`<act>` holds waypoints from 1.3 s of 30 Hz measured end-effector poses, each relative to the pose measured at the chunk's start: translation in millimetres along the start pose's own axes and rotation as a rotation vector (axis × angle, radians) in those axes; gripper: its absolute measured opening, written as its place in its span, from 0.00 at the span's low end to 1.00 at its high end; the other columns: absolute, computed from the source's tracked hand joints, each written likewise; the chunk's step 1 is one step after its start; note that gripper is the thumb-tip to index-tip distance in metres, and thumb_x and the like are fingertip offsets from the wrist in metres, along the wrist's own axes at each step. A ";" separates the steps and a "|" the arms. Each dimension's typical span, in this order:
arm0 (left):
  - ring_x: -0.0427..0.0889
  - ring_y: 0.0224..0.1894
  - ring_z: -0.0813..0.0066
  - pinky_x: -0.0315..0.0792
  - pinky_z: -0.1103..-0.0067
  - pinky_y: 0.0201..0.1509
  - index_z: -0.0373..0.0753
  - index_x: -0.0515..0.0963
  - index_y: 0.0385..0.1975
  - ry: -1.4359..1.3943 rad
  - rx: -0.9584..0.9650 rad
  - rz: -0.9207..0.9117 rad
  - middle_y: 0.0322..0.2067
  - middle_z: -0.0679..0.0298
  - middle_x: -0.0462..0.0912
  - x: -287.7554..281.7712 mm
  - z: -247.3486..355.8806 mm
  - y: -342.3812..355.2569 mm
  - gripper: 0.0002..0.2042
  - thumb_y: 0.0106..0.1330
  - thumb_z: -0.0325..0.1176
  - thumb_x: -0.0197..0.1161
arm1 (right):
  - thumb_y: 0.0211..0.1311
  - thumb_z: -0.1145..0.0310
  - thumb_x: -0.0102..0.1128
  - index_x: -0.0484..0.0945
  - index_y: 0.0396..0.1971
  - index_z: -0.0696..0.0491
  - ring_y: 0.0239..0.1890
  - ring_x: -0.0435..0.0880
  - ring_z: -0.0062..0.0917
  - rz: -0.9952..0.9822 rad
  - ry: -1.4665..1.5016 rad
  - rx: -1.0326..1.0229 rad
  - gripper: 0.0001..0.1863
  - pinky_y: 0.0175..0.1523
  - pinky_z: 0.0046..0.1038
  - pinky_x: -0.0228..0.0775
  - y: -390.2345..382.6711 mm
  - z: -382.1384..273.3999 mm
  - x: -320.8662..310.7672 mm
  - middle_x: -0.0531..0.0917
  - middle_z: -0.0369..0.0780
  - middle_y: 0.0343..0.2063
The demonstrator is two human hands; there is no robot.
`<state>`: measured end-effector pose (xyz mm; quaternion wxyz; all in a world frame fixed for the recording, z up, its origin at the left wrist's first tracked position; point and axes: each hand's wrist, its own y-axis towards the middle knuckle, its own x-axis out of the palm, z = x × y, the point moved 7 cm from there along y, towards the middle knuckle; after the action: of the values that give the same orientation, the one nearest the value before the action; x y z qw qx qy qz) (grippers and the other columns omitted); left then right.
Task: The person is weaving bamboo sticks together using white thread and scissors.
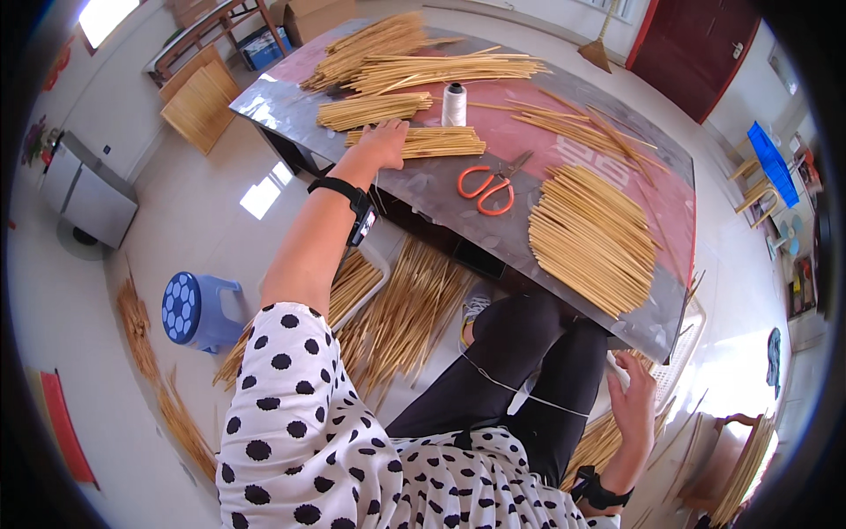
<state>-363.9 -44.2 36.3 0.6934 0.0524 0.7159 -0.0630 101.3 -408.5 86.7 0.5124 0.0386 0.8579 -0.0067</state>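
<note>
My left hand reaches across the table's near left edge, its fingers bent over a short bundle of straw-coloured stalks; the fingertips are partly hidden. A second short bundle lies just beyond it. My right hand hangs low beside my right knee, off the table's front edge, with fingers apart and nothing seen in it. Orange-handled scissors rest with their blades parted, right of the left hand. Farther right, a flat rounded mat of stalks lies near the front edge. A spool of white thread stands upright behind the scissors.
Long stalks are heaped at the table's far side, with loose ones to the right. More stalks lie on the floor. A blue stool stands left, a white crate right. White cord crosses my legs.
</note>
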 end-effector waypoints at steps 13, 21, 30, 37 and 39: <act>0.73 0.57 0.53 0.64 0.53 0.62 0.41 0.73 0.46 -0.018 -0.079 0.103 0.50 0.55 0.76 7.9 -7.1 14.0 0.19 0.53 0.30 0.66 | 0.53 0.74 0.64 0.75 0.47 0.56 0.41 0.81 0.43 -0.041 0.037 -0.046 0.19 0.46 0.39 0.72 -15.8 -23.9 10.1 0.83 0.45 0.36; 0.78 0.47 0.47 0.70 0.58 0.51 0.39 0.69 0.46 0.030 0.112 0.444 0.40 0.49 0.81 -81.3 -1.8 -22.2 0.20 0.53 0.32 0.65 | 0.55 0.74 0.62 0.76 0.46 0.56 0.42 0.81 0.43 0.056 0.049 -0.025 0.17 0.48 0.38 0.71 -28.9 -14.4 -3.0 0.82 0.45 0.38; 0.81 0.35 0.51 0.74 0.66 0.38 0.37 0.72 0.46 -0.388 0.407 0.508 0.32 0.51 0.80 -166.1 133.8 -150.9 0.19 0.53 0.31 0.64 | 0.55 0.74 0.61 0.77 0.45 0.56 0.42 0.83 0.40 0.159 0.181 -0.036 0.16 0.49 0.36 0.72 -32.4 -2.5 -8.1 0.84 0.45 0.38; 0.80 0.39 0.55 0.74 0.66 0.41 0.41 0.72 0.47 -0.405 0.649 -0.001 0.36 0.57 0.79 -45.3 292.7 -242.5 0.21 0.50 0.30 0.66 | 0.58 0.74 0.60 0.66 0.60 0.51 0.50 0.79 0.35 0.383 0.348 0.206 0.28 0.51 0.32 0.73 -30.9 49.2 0.6 0.78 0.42 0.53; 0.78 0.45 0.57 0.73 0.65 0.46 0.42 0.71 0.48 -0.282 0.659 -0.140 0.41 0.60 0.77 -10.5 320.9 -250.0 0.24 0.50 0.32 0.69 | 0.58 0.74 0.60 0.63 0.62 0.51 0.53 0.77 0.34 0.400 0.278 0.231 0.30 0.52 0.32 0.73 -37.9 58.8 -0.7 0.75 0.42 0.55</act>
<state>-87.7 -343.0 41.4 0.7251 0.2147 0.5564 -0.3445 150.5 -449.3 58.3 0.3730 0.2661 0.8888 0.0020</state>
